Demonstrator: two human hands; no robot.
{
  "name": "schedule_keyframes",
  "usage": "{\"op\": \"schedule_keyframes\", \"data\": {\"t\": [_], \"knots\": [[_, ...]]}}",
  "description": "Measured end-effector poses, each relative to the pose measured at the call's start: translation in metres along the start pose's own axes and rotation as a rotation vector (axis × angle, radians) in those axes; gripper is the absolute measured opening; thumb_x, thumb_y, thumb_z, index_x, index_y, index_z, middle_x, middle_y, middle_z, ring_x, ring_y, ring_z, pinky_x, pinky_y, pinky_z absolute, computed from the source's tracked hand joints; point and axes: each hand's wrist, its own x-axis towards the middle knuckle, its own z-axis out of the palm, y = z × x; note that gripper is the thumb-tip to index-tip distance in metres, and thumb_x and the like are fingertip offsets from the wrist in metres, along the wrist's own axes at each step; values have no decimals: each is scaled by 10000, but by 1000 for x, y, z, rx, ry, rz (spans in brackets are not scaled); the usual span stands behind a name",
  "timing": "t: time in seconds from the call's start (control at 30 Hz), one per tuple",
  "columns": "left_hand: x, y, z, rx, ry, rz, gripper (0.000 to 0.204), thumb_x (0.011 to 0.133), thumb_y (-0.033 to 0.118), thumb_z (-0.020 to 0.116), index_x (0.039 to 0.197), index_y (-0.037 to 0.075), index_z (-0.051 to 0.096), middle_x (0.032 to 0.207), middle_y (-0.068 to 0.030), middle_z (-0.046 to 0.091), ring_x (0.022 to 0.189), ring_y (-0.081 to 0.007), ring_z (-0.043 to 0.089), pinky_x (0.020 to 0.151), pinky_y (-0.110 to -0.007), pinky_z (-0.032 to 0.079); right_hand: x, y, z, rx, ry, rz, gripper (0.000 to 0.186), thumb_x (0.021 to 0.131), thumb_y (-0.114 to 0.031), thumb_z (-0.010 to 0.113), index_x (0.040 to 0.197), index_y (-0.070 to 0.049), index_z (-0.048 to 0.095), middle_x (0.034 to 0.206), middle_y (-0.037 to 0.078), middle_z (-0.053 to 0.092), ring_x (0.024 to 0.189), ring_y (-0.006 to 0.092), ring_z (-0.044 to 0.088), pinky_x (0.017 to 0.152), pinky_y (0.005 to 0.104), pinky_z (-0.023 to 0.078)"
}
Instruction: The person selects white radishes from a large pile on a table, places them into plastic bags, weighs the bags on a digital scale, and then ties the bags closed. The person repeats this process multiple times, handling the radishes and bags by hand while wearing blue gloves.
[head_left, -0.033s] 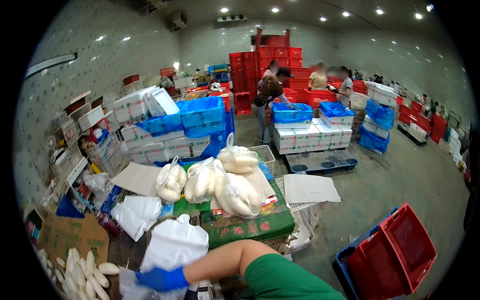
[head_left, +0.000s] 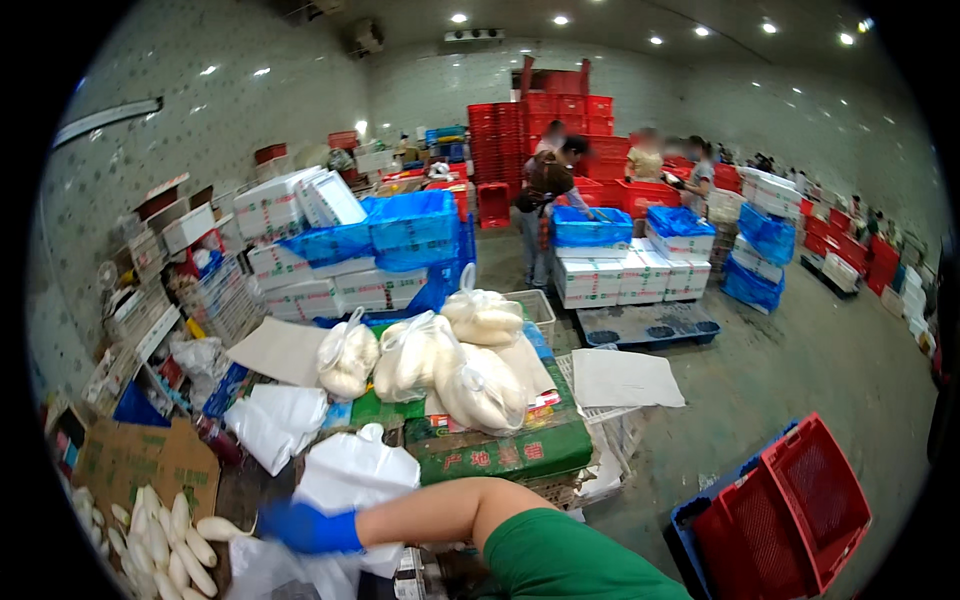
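My right hand (head_left: 305,526), in a blue glove, reaches in from the lower right under a green sleeve. Motion smears its fingers, so whether they are closed cannot be told. Its fingertips are at the thin root end of a white radish (head_left: 222,528) on the edge of a heap of white radishes (head_left: 160,545). Just below the hand spreads a thin, see-through plastic bag (head_left: 265,568). A stack of white plastic bags (head_left: 358,468) lies above my wrist. My left hand is out of view.
Knotted clear bags of white radishes (head_left: 482,390) sit on a green carton (head_left: 505,450) ahead. A second pile of white bags (head_left: 275,425) lies to its left. Red crates (head_left: 775,510) stand at the right. Several people work farther back beside white foam boxes (head_left: 590,280).
My right hand has shifted slightly up and left, toward the outermost radish. The see-through bag below it shows more spread out. The whole view has tilted a little.
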Motion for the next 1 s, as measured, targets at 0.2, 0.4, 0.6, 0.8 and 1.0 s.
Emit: {"op": "schedule_keyframes", "data": {"t": [0.2,0.4,0.6,0.8,1.0], "knots": [[-37,-42,-62,193,126,-51,272,822,189,569,1015,6,629,873,-160,642,792,-300,609,737,-389,489,7,-55,16,92,195,-644,470,753,-188,599,1211,-100,537,1180,123,522,1056,326,504,905,406,402],[-76,-47,-113,228,-459,-816,403,815,243,584,1116,-23,549,1025,-167,606,903,-261,571,769,-339,459,-8,35,76,780,-764,383,381,801,-145,608,1143,16,557,1078,109,603,972,163,542,897,283,409],[-121,7,-115,-1306,500,-788,209,778,181,626,659,43,523,555,-42,514,496,-146,489,506,-300,418,54,45,121,676,-1393,121,417,829,-275,614,1154,-19,557,1123,81,581,968,140,528,876,278,411],[-119,48,-88,-1133,428,-750,366,899,259,498,1025,-79,560,450,-38,437,411,-129,406,478,-265,347,92,-11,245,281,-1122,-342,594,751,-409,645,1240,-112,485,1163,141,523,1034,307,514,884,405,410],[-88,60,-77,-928,390,-789,428,939,208,394,1275,-57,381,513,-46,470,409,-109,401,479,-253,354,44,-30,365,-108,-1045,-817,498,673,-316,700,1094,-110,530,1174,117,496,1064,339,473,825,481,409]]}}
